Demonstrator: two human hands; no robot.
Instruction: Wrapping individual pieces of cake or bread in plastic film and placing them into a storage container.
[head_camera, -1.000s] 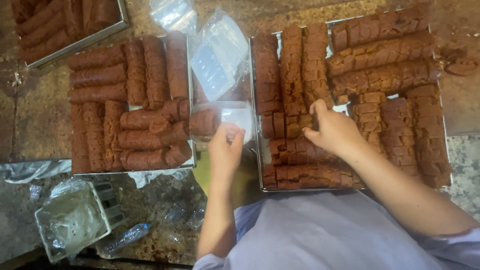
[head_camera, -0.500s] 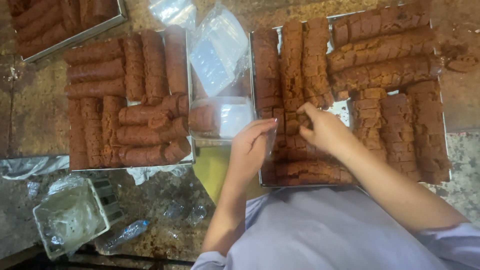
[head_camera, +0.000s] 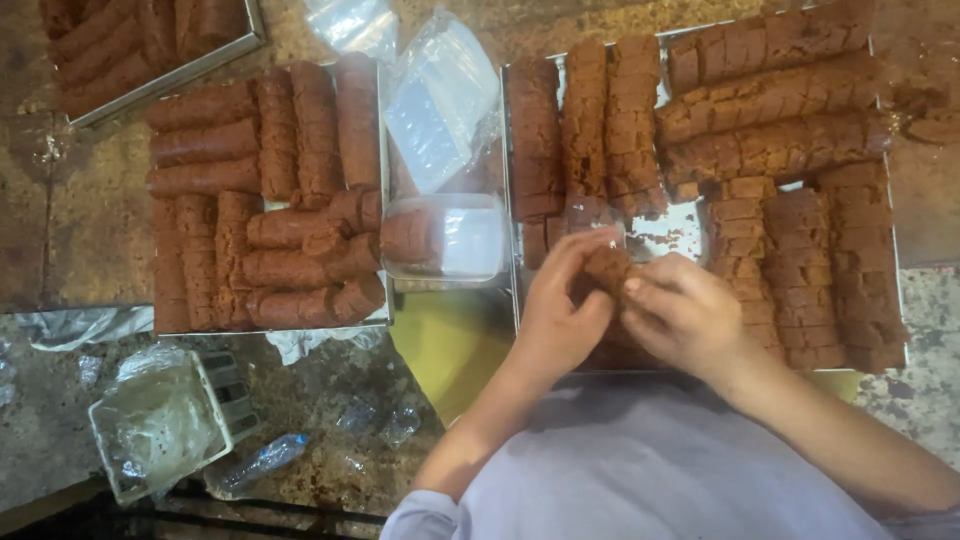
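My left hand (head_camera: 560, 310) and my right hand (head_camera: 685, 315) meet over the right metal tray (head_camera: 512, 150), both closed on a short stack of brown sliced cake pieces (head_camera: 606, 268). The tray holds long rows of the same brown sliced loaves (head_camera: 770, 100) and several shorter stacks (head_camera: 800, 270). A clear plastic box (head_camera: 445, 238) with a brown piece at its left end sits between the two trays, just left of my left hand. The pieces under my hands are hidden.
A left tray (head_camera: 270, 200) carries brown rolls and slices. Clear plastic lids (head_camera: 440, 100) lie between the trays. A third tray (head_camera: 150, 40) is at top left. A small basket lined with plastic (head_camera: 160, 425) and a plastic bottle (head_camera: 260, 462) sit lower left.
My left hand moved right from the clear box to the right tray and joined my right hand on the brown stack. My right hand shifted slightly down and lifted the pieces.
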